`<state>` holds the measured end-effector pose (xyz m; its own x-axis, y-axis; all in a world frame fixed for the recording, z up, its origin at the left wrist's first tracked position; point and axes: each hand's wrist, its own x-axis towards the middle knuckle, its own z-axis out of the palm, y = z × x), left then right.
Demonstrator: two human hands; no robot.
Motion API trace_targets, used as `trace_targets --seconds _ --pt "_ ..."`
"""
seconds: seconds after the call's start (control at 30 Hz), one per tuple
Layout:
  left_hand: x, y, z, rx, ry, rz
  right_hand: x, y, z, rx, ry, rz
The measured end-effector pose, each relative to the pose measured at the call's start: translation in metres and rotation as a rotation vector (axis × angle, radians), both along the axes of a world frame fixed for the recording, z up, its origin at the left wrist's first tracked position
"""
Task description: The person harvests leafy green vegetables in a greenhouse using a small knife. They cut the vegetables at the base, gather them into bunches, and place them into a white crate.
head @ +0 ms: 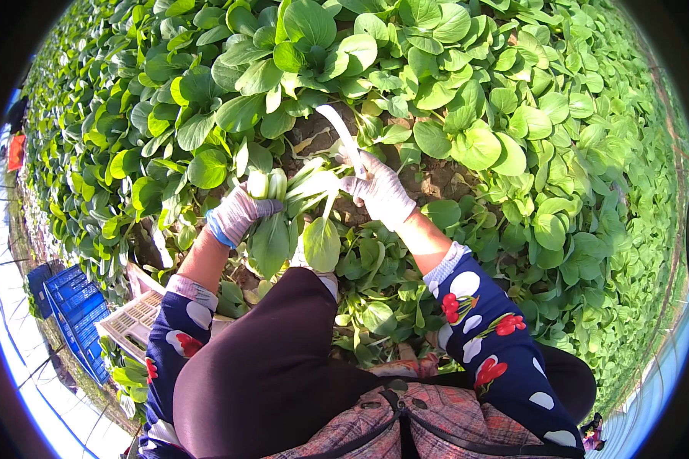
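My left hand (244, 207), in a pale knit glove with a blue band at the wrist, grips a bunch of bok choy (268, 232). The thick pale green stem bases stick up above its thumb, and the broad leaves hang below. My right hand (382, 192), also gloved, holds a curved, sickle-like blade (341, 132) that points up and to the left; its handle is hidden in the fist. Between the hands are pale, glare-washed stems (316, 183), with a yellowish leaf (321, 244) drooping from them. The right fingertips meet these stems; whether they grip them is unclear.
Dense rows of growing bok choy (430, 137) surround me, with bare soil (436, 181) showing just beyond my hands. At left are a cream plastic crate (132, 321) and blue crates (77, 315). An orange object (16, 152) lies farther off. My bent knee (298, 298) is close below my hands.
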<state>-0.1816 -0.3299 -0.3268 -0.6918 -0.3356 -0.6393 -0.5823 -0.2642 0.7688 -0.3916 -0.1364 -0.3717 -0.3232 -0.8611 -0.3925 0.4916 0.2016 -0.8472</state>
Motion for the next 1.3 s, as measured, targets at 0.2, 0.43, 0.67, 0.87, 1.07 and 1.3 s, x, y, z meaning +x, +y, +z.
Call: trace_targets --seconds 0.2,0.43,0.67,0.87,1.07,1.3 --pt "-0.018 0.025 -0.004 0.124 0.188 -0.128 0.007 0.015 0.019 -0.077 -0.229 0.003" --pt "-0.033 0.019 0.013 -0.118 -0.130 0.001 0.003 0.017 0.002 -0.065 0.125 -0.199" --pt "-0.044 0.061 0.023 0.043 0.123 0.023 0.026 -0.012 0.039 0.110 -0.234 -0.124" --pt "-0.043 0.046 0.025 -0.031 -0.068 -0.060 0.020 -0.016 0.029 0.313 -0.019 0.154" --pt "-0.019 0.016 0.009 -0.119 -0.113 -0.165 0.030 -0.030 0.020 0.273 0.393 0.278" --pt "-0.012 0.001 0.011 -0.255 -0.267 -0.223 0.030 -0.033 -0.001 0.269 -0.104 -0.165"
